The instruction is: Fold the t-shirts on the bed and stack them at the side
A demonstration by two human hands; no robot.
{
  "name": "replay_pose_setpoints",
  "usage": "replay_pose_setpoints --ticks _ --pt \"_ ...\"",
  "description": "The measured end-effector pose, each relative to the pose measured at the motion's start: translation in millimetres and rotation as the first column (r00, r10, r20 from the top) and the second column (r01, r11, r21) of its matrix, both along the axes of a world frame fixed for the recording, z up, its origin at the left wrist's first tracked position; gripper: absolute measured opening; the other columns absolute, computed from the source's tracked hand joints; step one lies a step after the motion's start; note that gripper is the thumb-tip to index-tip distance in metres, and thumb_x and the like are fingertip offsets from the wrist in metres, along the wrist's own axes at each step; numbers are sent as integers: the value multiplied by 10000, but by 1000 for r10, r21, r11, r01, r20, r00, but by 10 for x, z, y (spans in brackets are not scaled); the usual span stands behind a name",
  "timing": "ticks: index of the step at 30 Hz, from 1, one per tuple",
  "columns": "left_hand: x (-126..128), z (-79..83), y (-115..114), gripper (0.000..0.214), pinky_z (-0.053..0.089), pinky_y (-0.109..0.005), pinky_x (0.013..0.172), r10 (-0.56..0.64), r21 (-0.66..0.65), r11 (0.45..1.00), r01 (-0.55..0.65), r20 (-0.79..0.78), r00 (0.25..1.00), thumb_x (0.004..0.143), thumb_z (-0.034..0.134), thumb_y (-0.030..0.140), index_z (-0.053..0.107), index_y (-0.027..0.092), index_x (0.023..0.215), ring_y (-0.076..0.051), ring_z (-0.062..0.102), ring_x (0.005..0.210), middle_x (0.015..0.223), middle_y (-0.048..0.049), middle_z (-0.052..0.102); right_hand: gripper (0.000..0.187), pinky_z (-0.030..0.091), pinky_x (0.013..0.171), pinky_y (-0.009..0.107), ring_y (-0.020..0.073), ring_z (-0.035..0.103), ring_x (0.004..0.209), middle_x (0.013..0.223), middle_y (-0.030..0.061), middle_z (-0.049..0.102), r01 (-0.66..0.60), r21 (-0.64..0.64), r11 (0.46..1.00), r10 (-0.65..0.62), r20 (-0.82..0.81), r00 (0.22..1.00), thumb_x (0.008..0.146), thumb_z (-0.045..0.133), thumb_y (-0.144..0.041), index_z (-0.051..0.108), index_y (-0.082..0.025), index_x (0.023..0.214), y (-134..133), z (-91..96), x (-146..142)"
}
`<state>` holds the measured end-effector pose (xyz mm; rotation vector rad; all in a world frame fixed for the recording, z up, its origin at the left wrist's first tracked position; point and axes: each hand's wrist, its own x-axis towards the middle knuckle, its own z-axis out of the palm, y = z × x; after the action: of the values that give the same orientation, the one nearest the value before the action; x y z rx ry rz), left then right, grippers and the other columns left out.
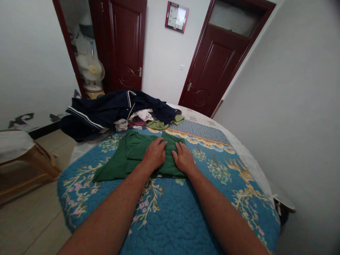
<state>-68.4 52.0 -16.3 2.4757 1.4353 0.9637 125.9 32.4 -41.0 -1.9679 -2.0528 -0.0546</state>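
A green garment [124,156] lies partly folded on the blue flowered bedspread [170,216], its left part spread out flat. My left hand [154,154] rests palm down on the middle of the folded part, fingers stretched out and close together. My right hand [183,158] lies flat beside it on the garment's right edge, fingers stretched forward. Neither hand holds anything; both press on the cloth.
A heap of clothes [117,111] topped by a dark blue jacket with white stripes sits at the far end of the bed. A wooden chair [23,159] stands at the left. Two dark red doors [127,46] and a wall clock [176,16] are behind.
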Motion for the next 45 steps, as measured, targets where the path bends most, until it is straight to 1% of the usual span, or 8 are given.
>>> replay_pose_setpoints --ticks 3,6,15,21,26,32,39,45 --pt "103 -54 -88 485 349 -536 1274 -125 -19 992 124 -126 984 1020 513 297 600 198 1487 -316 416 1544 1602 -134 543 636 314 1254 556 328 307 1594 1726 140 347 1 -17 1000 -1 -10 1000 1097 378 -489 397 -189 1658 -9 14 11" --pt "173 -135 -161 576 264 -616 1291 -85 -95 993 66 -215 973 1052 459 425 502 207 1583 -346 311 1604 1685 -139 449 633 302 1254 567 333 302 1596 1728 137 342 -6 -30 1000 5 -40 999 1098 377 -494 406 -196 1656 -2 7 23" --pt "175 -148 -169 745 162 -615 1312 19 -186 980 -68 -254 967 1036 427 513 385 87 1646 -367 212 1640 1741 -218 300 650 270 1258 573 335 338 1576 1686 183 404 28 -98 995 -44 -168 985 1097 349 -562 517 -160 1579 446 133 -12" --pt "182 -146 -154 723 172 -590 1311 19 -179 981 -70 -270 963 1034 429 501 382 121 1648 -355 223 1639 1740 -202 313 649 241 1251 613 360 377 1544 1648 226 445 65 -137 988 -87 -162 983 1103 337 -575 595 -115 1481 820 170 -52" --pt "178 -146 -125 736 183 -606 1305 25 -157 984 -78 -312 950 1045 386 489 379 59 1642 -368 227 1635 1746 -217 279 607 231 1259 579 327 418 1514 1607 212 506 116 -37 993 -121 -181 976 1109 350 -567 637 -127 1414 862 185 -69" --pt "179 -146 -106 733 214 -606 1298 32 -131 988 -84 -355 934 1042 370 478 386 56 1641 -368 254 1627 1741 -207 295 532 175 1283 604 304 374 1546 1660 153 456 119 132 984 -94 -183 979 1118 385 -504 566 -181 1500 593 186 -80" --pt "168 -175 -110 706 224 -598 1293 31 -106 992 -71 -344 938 1038 373 439 395 68 1638 -364 254 1627 1741 -210 300 665 198 1277 614 350 303 1588 1727 175 330 100 15 995 -97 -128 987 1086 423 -574 430 -191 1630 -64 56 67" --pt "133 -163 -150 720 217 -598 1292 28 -109 992 -65 -317 948 1058 361 491 390 67 1639 -371 257 1624 1738 -213 306 681 220 1276 580 363 366 1553 1657 211 438 102 31 994 -100 -64 993 1080 422 -551 436 -150 1630 -605 -36 200"
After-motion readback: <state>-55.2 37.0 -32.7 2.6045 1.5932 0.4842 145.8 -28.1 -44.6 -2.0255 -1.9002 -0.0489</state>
